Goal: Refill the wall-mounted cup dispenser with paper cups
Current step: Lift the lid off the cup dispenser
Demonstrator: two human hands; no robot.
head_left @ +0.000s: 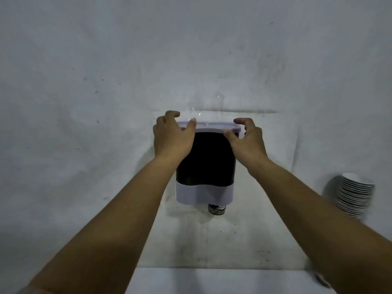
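Observation:
The cup dispenser [204, 158] hangs on the wall, with a dark body, a white lower band and a pale lid [210, 125] on top. My left hand [171, 139] grips the lid's left end, thumb on the front edge and fingers curled over the top. My right hand [248, 141] pinches the lid's right end, thumb at the front edge and fingers curled above the corner. The bottom of a dark printed cup [216, 209] sticks out below the dispenser. A stack of white paper cups [353, 194] leans by the wall at the right.
A white surface [212, 281] runs along the bottom of the view under the dispenser. The grey wall [106, 81] is scuffed and bare. Faint clear glints show just above the lid; what they belong to is unclear.

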